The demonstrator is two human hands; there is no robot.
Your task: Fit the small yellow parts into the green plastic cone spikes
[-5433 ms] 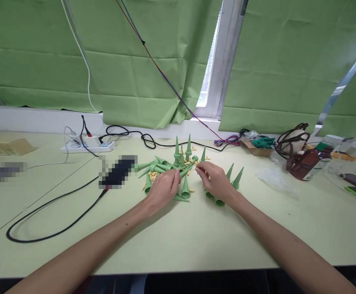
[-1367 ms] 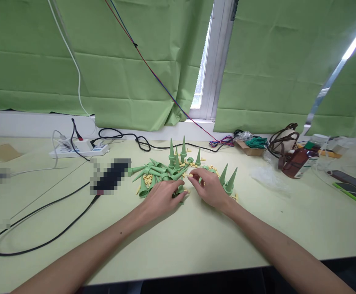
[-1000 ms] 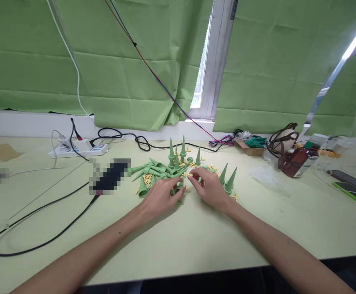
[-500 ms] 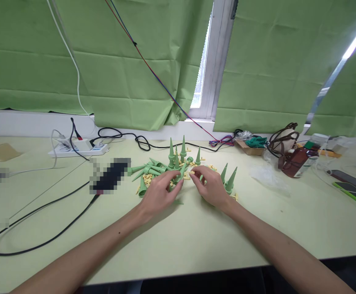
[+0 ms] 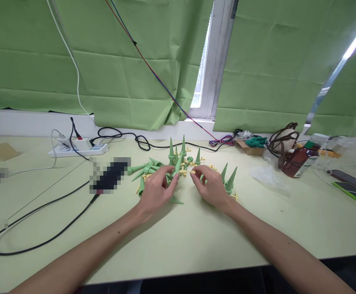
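while the green spike point(image 5: 179, 163) leans point-up in the left hand point(image 5: 156, 190), clamped between thumb and fingertips beside a heap of green spikes point(image 5: 148, 168), a light, steady grip there would likely serve best. the right hand point(image 5: 211, 183) has its thumb and forefinger pinched on a small yellow peg point(image 5: 192, 172), probably handled best by one end, with the fingers moving gently over the pale table point(image 5: 196, 237) so the upright spikes point(image 5: 232, 180) nearby aren't knocked.
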